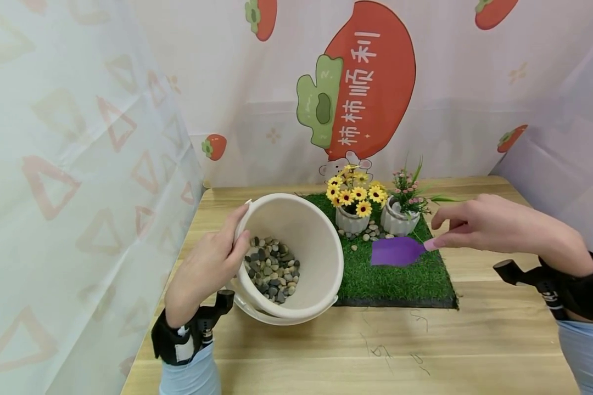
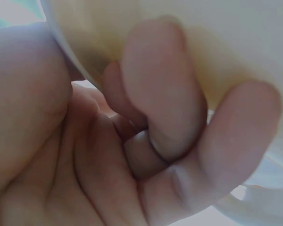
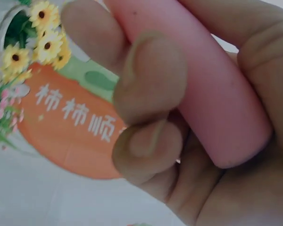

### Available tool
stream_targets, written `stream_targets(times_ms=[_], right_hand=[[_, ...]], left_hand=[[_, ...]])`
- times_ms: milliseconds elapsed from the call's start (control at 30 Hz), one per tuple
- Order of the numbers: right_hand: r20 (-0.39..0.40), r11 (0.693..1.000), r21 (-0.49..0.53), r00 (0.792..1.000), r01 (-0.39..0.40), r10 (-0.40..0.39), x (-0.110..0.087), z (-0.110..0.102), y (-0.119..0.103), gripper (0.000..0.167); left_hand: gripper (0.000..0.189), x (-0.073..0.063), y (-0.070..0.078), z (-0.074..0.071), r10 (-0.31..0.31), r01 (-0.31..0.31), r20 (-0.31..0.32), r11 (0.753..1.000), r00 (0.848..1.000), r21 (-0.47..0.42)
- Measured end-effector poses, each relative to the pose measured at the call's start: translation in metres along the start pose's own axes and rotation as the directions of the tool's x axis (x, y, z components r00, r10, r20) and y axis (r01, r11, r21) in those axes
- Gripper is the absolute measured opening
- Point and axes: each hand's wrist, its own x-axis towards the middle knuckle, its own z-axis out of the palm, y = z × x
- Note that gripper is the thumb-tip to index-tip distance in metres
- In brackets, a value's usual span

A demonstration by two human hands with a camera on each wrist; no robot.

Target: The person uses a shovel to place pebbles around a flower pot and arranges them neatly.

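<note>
My left hand (image 1: 210, 263) grips the rim of a cream plastic bucket (image 1: 318, 252), thumb at the inner wall and fingers curled against the outside in the left wrist view. The bucket leans with its mouth toward me, and grey and tan pebbles (image 1: 274, 269) lie inside it. With my right hand (image 1: 499, 227) I hold a small shovel by its pink handle (image 3: 212, 89), fingers wrapped round it. Its flat purple blade (image 1: 397, 251) hovers over or near the artificial turf mat (image 1: 385, 285); whether they touch I cannot tell. No pebbles show on the blade.
Behind the blade stand a pot of yellow flowers (image 1: 352, 220) and a pot of pink flowers (image 1: 400, 219), with loose pebbles (image 1: 374, 231) around their bases. The mat lies on a wooden table (image 1: 375, 351). Printed cloth (image 1: 272, 109) hangs at the back and sides.
</note>
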Motion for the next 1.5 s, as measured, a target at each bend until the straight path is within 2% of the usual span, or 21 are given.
stream_targets(times_ms=[167,333,567,800,1133,1500], right_hand=[[-0.068,0.996,-0.006,0.994,0.085,-0.085,0.009,0.002,-0.012,0.009],[-0.063,0.994,0.003,0.992,0.111,-0.111,0.022,0.003,-0.023,0.008],[-0.058,0.974,-0.037,0.973,0.222,-0.224,0.049,0.014,-0.041,0.013],[-0.002,0.966,-0.076,0.969,0.248,-0.249,0.071,0.025,-0.057,0.013],[-0.03,0.939,-0.12,0.944,0.324,-0.329,0.095,0.048,-0.073,0.014],[0.02,0.929,-0.147,0.94,0.338,-0.339,0.12,0.063,-0.09,0.014]], left_hand=[[0.05,0.001,0.001,0.002,0.005,-0.005,0.001,1.0,1.0,-0.003],[0.051,0.0,0.001,0.004,0.008,-0.008,0.002,1.0,1.0,-0.01],[0.05,0.0,0.001,0.004,0.016,-0.016,0.0,1.0,1.0,-0.008],[0.05,0.001,0.002,0.006,0.038,-0.038,-0.008,0.999,0.999,0.004],[0.051,0.003,0.004,0.004,0.032,-0.033,0.01,0.999,0.999,0.016],[0.051,0.001,0.004,0.004,0.017,-0.018,0.009,1.0,1.0,0.021]])
